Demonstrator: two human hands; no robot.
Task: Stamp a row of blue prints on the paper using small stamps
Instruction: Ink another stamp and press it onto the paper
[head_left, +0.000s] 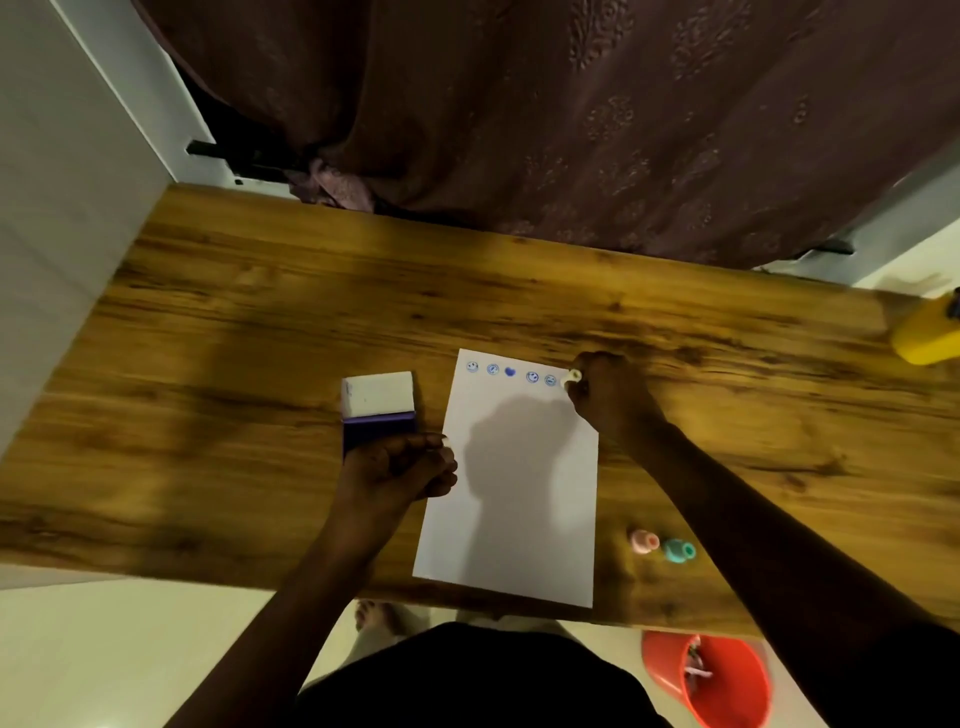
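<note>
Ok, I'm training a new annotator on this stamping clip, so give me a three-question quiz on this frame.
1. True or false: the right hand holds a small stamp at the paper's top right corner.
2. How many blue prints show in the row? A) three B) five C) eight
3. Fill in: the left hand rests on the ink pad, which lies to the ____ of the paper.

Key: 1 true; 2 B; 3 left

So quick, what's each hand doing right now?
Left hand: curled shut, resting at the paper's left edge; whether it holds anything cannot be told.
Right hand: closed on a small pale stamp at the paper's top right.
</note>
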